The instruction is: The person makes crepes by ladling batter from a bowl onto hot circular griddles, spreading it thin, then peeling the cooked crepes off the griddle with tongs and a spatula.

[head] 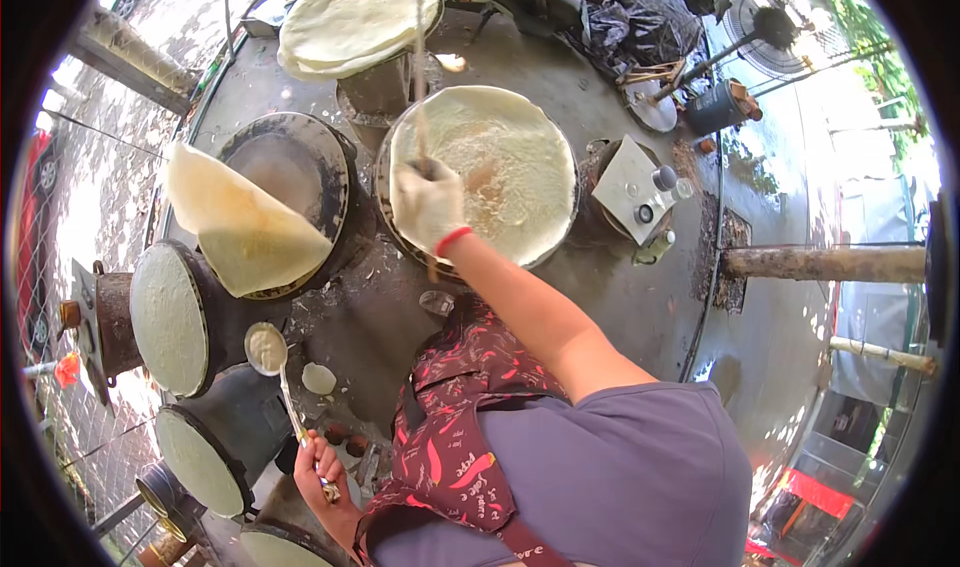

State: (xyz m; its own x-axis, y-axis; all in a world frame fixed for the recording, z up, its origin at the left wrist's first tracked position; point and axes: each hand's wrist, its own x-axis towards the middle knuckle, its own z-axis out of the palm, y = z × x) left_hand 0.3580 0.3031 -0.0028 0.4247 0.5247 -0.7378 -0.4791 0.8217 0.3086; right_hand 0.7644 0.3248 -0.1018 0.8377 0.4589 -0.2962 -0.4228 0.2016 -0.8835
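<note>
My left hand [322, 462] grips the handle of a metal ladle [266, 348], whose bowl holds pale batter. Over the middle griddle, my gloved right hand [429, 205] is closed around a long thin wooden stick [420, 72], which is blurred along its upper part. Beneath that hand, a large round thin flatbread [517, 169] covers the griddle, its surface bubbled and browned near the centre. On the dark griddle [281, 162] to the left lies another thin flatbread [247, 222], partly folded and overhanging the griddle's edge.
A stack of flatbreads [360, 19] stands at the far side. Several batter-coated griddles, including one [171, 319] and another [199, 458], line the left. At right, a board [630, 188] holds jars. A pedestal fan [776, 31] and a wooden post [825, 262] stand farther right.
</note>
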